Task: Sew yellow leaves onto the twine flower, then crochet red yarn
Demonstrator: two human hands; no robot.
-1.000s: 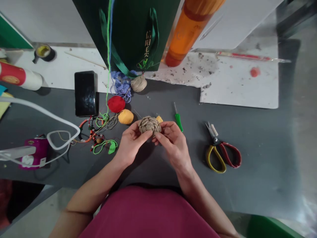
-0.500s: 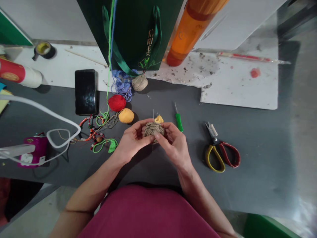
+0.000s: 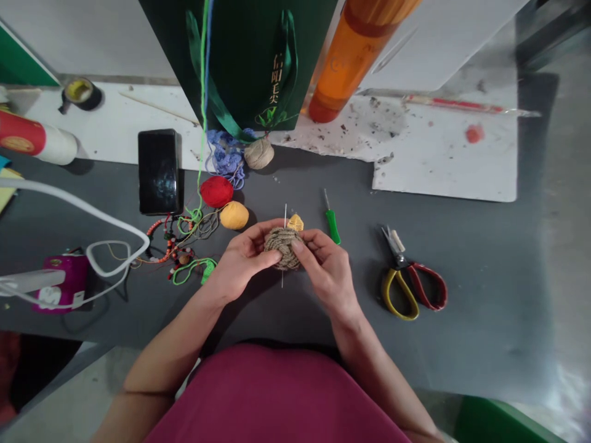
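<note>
A small round grey-brown knotted cord piece [image 3: 287, 247] sits between both hands in front of my body. My left hand [image 3: 244, 258] grips its left side, the thumb lying over the face. My right hand [image 3: 327, 264] pinches the right side with the thumb on top. A thin metal needle [image 3: 285, 215] runs through or behind the piece, its ends sticking out above and below; the middle is hidden. Just beyond the fingers shows a small yellow woven piece [image 3: 295, 223]. Further right lies a green-handled hook tool [image 3: 332, 226].
Scissors [image 3: 399, 277] with yellow and red handles lie right. At left are yellow [image 3: 234, 215] and red [image 3: 217, 191] thread balls, beaded cords [image 3: 168, 246], a phone [image 3: 159, 172] and a white cable [image 3: 83, 203]. A green bag [image 3: 244, 67] and an orange bottle [image 3: 351, 55] stand behind.
The thumbs have shifted outward, so more of the round cord piece's face shows. The piece has tilted slightly toward the camera, with the needle leaning a little. Both hands keep their hold.
</note>
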